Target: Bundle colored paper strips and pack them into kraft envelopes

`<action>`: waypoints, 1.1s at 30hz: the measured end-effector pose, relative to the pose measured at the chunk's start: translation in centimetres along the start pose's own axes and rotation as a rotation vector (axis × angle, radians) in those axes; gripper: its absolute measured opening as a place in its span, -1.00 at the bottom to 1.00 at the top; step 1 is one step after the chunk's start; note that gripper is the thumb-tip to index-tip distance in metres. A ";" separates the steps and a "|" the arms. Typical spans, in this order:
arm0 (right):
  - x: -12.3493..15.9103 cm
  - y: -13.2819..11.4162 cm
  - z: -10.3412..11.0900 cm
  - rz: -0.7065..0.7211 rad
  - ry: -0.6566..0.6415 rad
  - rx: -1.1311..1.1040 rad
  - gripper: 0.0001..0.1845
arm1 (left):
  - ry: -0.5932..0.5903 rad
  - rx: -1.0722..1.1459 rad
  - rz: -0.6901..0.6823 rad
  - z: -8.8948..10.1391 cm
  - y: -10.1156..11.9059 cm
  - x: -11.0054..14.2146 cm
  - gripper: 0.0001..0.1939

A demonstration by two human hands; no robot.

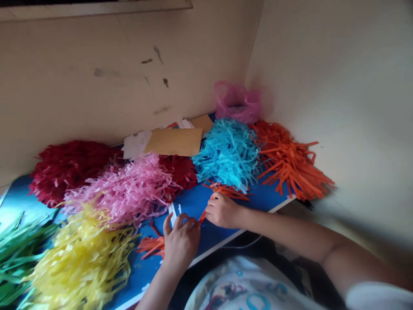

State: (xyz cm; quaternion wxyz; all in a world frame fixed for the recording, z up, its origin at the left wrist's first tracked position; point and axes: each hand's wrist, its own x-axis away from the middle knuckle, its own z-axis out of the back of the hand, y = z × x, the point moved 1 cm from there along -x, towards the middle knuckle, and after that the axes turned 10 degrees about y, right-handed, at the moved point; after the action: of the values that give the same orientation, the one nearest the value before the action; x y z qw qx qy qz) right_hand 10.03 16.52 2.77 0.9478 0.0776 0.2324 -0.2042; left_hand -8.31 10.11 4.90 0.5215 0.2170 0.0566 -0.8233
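Observation:
Between my two hands runs a narrow, twisted stretch of an orange paper tassel [202, 217], just above the blue tabletop. My right hand [223, 210] is closed in a pinch around its right part, and loose orange strips spread out beyond the knuckles. My left hand [183, 237] has curled fingers and grips the tassel's left part; the fingertips are partly hidden. Fringed orange ends [152, 246] stick out to the left of that hand. A light blue tassel pile [227, 153] lies just behind my right hand.
Pink [129, 187], yellow [80, 262], green [19, 254] and dark red tassel piles [75, 168] cover the left side. Another orange pile [287, 161] hangs over the right edge. A brown envelope [176, 142] and a pink plastic bag [237, 103] sit by the wall.

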 end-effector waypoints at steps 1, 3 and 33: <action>-0.2 0.0 0.0 0.040 -0.019 0.004 -0.68 | 0.004 0.006 0.003 0.0 -0.1 0.0 -0.79; -0.7 0.1 0.1 0.095 -0.052 -0.004 -0.68 | 0.009 0.016 0.011 0.0 -0.4 0.1 -0.80; 3.9 1.1 -0.4 -0.345 0.154 -0.267 -0.79 | 0.139 0.199 0.006 -1.3 -4.5 4.8 -0.78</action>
State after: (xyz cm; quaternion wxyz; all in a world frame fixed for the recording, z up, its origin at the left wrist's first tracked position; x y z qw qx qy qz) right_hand 13.44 16.25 0.66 0.8800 -0.0741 0.3390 -0.3243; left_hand -13.68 8.54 1.15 0.4945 0.3244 0.0102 -0.8063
